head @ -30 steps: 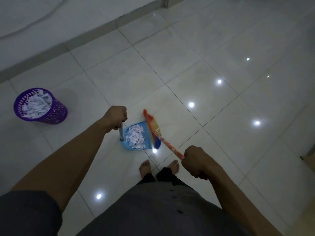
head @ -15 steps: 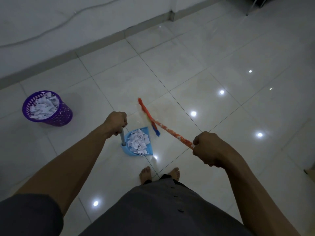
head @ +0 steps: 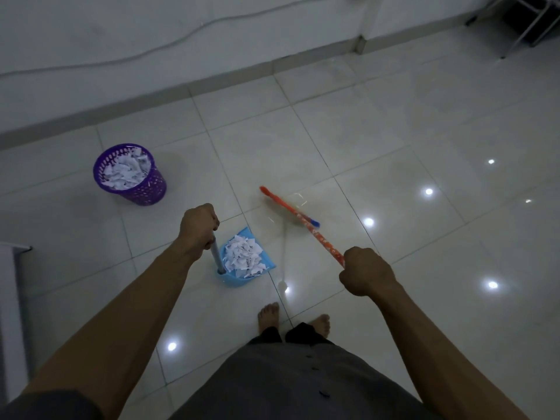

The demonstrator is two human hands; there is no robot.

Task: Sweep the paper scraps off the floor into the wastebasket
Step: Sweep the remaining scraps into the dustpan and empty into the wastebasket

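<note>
The left hand is curled in a fist round the top of the grey handle of a blue dustpan. The dustpan sits on the tiled floor, just ahead of two bare feet. A heap of white scraps fills it.

The right hand is closed tight round the near end of the orange stick of a broom. The stick slants away to the upper left. Its blurred head lies beyond the dustpan and to the right, apart from it. I cannot tell whether the head touches the floor.

A purple wastebasket stands upright on the floor, up and left of the dustpan and well apart from it. It is near the grey baseboard of a white wall. More scraps fill it almost to the rim.

Both forearms are bare and reach forward, with a grey garment between them at the bottom of the view. Round light spots glint on the tiles at right. A white panel stands at the left edge.
</note>
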